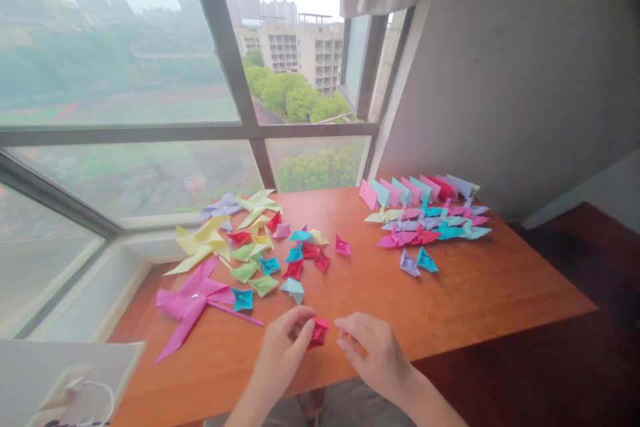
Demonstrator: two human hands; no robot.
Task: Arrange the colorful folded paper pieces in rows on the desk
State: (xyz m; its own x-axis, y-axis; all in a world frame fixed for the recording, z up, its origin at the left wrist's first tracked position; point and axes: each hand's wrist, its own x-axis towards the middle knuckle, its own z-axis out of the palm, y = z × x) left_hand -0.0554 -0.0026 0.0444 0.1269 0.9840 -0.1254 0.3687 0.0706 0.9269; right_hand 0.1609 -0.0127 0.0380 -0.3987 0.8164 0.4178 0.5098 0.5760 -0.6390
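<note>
Near the table's front edge, my left hand pinches a red folded paper piece between thumb and fingers. My right hand is just to the right of it, apart from the paper, its fingers curled loosely with a gap between thumb and forefinger. Nothing shows in that gap. Beyond my hands lie several small folded paper boats, among them a pale blue one, a blue one and a green one. A small magenta folded piece sits apart from them.
Paper pinwheels, including a magenta one and a yellow one, lie at the left of the wooden table. Rows of paper cranes and folded cards stand at the back right. A purple piece lies before them. Windows border the table.
</note>
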